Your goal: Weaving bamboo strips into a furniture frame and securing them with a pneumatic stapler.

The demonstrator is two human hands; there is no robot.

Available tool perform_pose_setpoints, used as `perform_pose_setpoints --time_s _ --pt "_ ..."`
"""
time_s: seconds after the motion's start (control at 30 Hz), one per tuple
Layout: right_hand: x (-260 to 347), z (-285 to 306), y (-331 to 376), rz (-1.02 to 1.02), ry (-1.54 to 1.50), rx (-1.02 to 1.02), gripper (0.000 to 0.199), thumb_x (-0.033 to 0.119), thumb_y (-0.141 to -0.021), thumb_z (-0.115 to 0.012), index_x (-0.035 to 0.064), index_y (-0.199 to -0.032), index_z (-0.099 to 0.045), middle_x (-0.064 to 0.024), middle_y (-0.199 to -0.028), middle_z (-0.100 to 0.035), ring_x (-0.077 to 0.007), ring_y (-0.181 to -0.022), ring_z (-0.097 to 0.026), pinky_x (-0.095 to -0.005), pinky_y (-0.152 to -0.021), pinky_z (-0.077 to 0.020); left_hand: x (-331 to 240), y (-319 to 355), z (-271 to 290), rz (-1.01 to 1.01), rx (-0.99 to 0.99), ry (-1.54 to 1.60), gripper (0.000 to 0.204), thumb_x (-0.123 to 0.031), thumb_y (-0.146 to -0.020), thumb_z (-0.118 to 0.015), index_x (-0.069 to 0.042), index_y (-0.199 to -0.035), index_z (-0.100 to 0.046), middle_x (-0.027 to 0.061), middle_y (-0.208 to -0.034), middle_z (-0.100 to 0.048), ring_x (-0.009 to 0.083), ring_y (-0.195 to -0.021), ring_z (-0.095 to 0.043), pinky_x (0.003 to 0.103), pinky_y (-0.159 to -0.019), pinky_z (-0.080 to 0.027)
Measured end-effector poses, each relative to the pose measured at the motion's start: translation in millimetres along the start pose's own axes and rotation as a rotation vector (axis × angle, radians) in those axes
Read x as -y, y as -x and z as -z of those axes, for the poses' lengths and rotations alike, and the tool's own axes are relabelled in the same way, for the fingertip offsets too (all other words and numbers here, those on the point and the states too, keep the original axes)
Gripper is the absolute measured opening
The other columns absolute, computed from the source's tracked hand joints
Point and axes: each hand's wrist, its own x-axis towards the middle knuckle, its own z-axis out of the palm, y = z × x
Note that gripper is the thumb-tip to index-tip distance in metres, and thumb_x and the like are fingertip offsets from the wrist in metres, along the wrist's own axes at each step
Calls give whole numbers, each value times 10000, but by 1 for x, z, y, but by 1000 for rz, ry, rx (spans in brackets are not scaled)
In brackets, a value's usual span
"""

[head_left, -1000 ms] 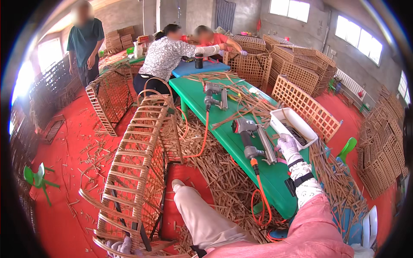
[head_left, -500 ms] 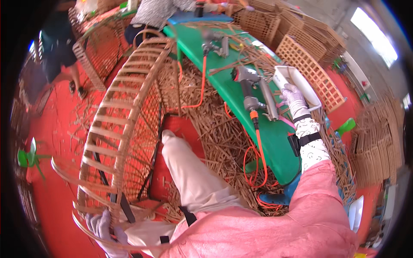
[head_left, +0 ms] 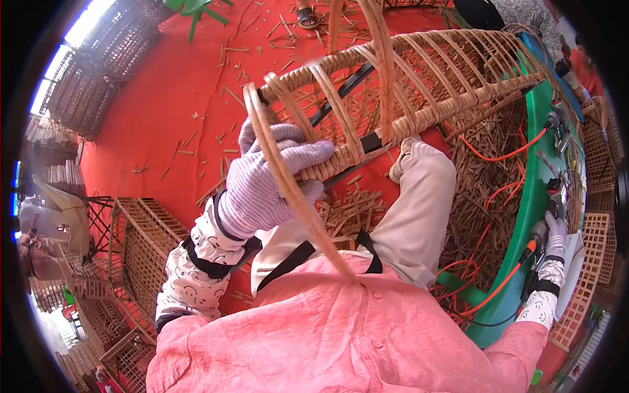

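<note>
My left hand, in a striped pale glove, grips the near end of a long woven rattan frame. Its fingers curl over the wrapped rim beside the end slats. A loose rattan strip arches past the hand toward my pink shirt, and another strip stands up from the rim. On the far right, my right hand, also gloved, is at a nail gun on the green table. Its fingers are small and partly hidden, so I cannot make out whether they close on the tool.
Orange air hoses run from the table over a heap of wood strips. A second nail gun lies farther along. A lattice panel leans at right. Woven baskets stand at left. Strips litter the red floor.
My view has swung to the left. My right hand has moved out of the white bin to the nail gun. My left hand still holds the frame's near end.
</note>
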Motion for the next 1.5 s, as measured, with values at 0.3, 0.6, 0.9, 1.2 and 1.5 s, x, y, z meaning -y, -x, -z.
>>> perform_pose_setpoints --time_s 0.3,0.6,0.9,1.2,1.5 --pt "52 -9 -5 -174 784 -248 628 326 -586 -749 -51 -1067 -606 -188 -1041 -633 -297 -961 -610 -373 -835 -471 1 6 -3 27 -42 24 457 -176 -566 -782 -199 -1011 -682 6 -866 -614 212 -930 -574 456 -1002 -295" --pt "132 64 158 270 -616 284 333 156 -675 -631 21 -956 -517 -45 -780 -535 -171 -670 -547 -299 -613 -479 3 9 -7 -11 -181 125 401 -189 -588 -759 -192 -978 -667 17 -865 -611 218 -914 -580 485 -1037 -259" --pt "294 -23 358 286 -387 643 642 60 -697 -697 -17 -1256 -390 -93 -722 -550 -162 -522 -532 -315 -532 -497 5 10 -18 -24 -229 164 316 -168 -642 -701 -190 -956 -670 -16 -794 -640 179 -888 -596 476 -1061 -233" --pt "339 -45 373 580 35 800 490 81 -672 -754 -76 -1064 -506 -89 -659 -564 -154 -555 -547 -260 -508 -430 11 13 -13 -22 -203 262 264 -178 -631 -669 -174 -895 -654 -7 -816 -599 170 -904 -587 485 -1081 -209" --pt "372 -59 393 410 42 848 506 73 -672 -765 -89 -1075 -508 -92 -701 -586 -151 -564 -546 -265 -505 -413 12 11 -18 -9 -149 294 284 -191 -630 -673 -162 -911 -646 8 -821 -586 180 -950 -567 489 -1091 -201"
